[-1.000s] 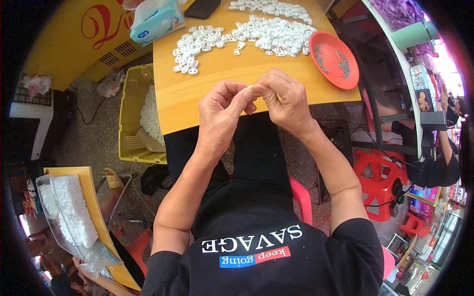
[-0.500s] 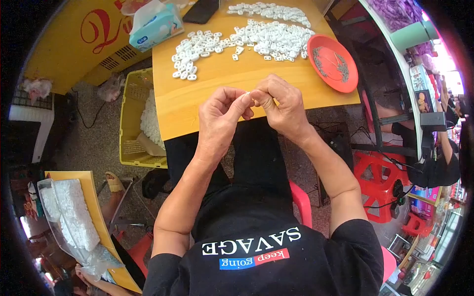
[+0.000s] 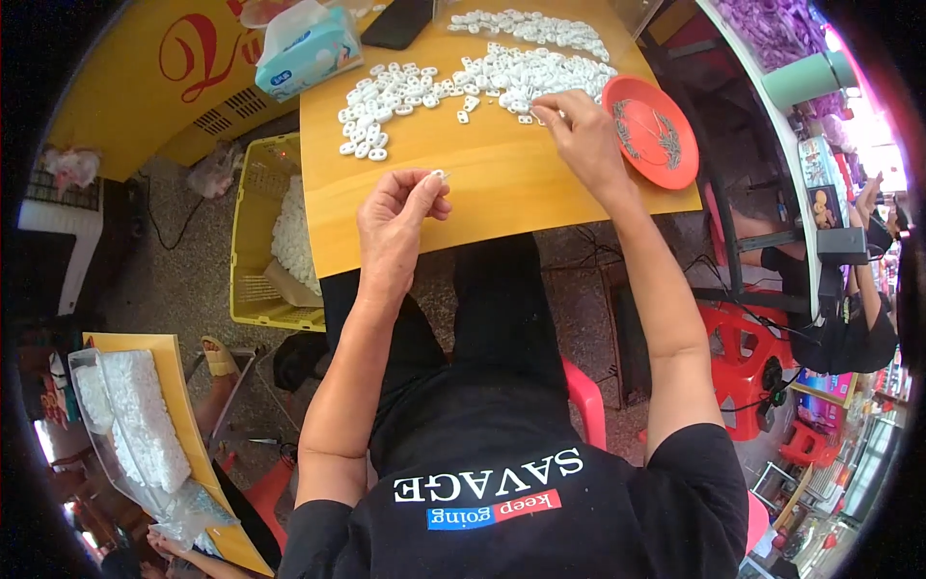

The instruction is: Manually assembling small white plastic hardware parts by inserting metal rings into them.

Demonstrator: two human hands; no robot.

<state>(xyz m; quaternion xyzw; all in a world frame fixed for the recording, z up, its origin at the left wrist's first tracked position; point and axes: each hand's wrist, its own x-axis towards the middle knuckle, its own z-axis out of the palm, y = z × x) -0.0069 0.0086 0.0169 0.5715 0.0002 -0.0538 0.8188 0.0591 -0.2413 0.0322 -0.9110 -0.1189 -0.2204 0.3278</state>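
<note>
My left hand (image 3: 403, 210) is closed in a pinch over the near part of the wooden table. Between its thumb and index fingertip is a small white plastic piece (image 3: 438, 175), with a thin light-coloured bit beside it. Farther right, my right hand (image 3: 586, 140) reaches to the near right edge of a pile of white plastic pieces (image 3: 511, 75). Its thumb and index finger curl toward each other in a pinch; whatever lies between them is too small to make out. The loose pieces are oval with two holes. Right of that hand stands a red plate (image 3: 683, 145) holding thin metal pins (image 3: 669, 142).
A tissue pack (image 3: 309, 58) and a dark phone (image 3: 400, 23) lie at the table's far left. Left of the table, a yellow crate (image 3: 253, 217) on the floor holds white pieces. Red stools (image 3: 743, 386) stand at the right, where another person (image 3: 849, 333) sits.
My hands have come apart. The right hand has moved up and right to the white pile, while the left has shifted slightly left, still pinching the small white piece.
</note>
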